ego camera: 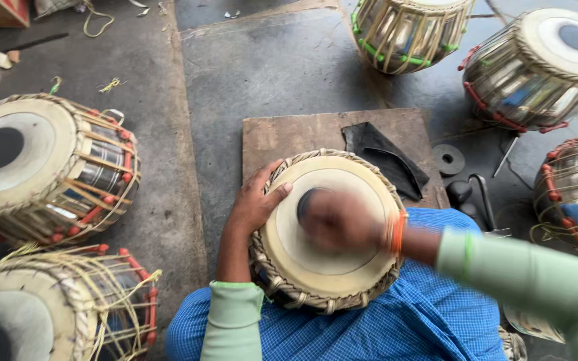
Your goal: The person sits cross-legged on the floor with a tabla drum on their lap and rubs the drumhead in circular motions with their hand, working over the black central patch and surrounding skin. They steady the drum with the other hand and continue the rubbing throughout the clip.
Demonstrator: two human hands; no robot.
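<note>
A round hand drum [289, 247] with a pale skin head, a dark centre patch and a braided rim rests on my lap, over blue checked cloth. My left hand [255, 200] grips the drum's left rim, thumb lying on the skin. My right hand [336, 219] is blurred with motion over the dark centre patch of the head; orange bangles sit on that wrist. Whether it holds anything cannot be told through the blur.
A wooden board [289, 134] lies on the concrete floor beyond the drum, with a black rubber piece [386, 157] on it. Similar strapped drums stand around: two at left [35, 160] [48, 307], three at right [409, 30] [536, 67] [576, 194]. Small dark tools [466, 194] lie at right.
</note>
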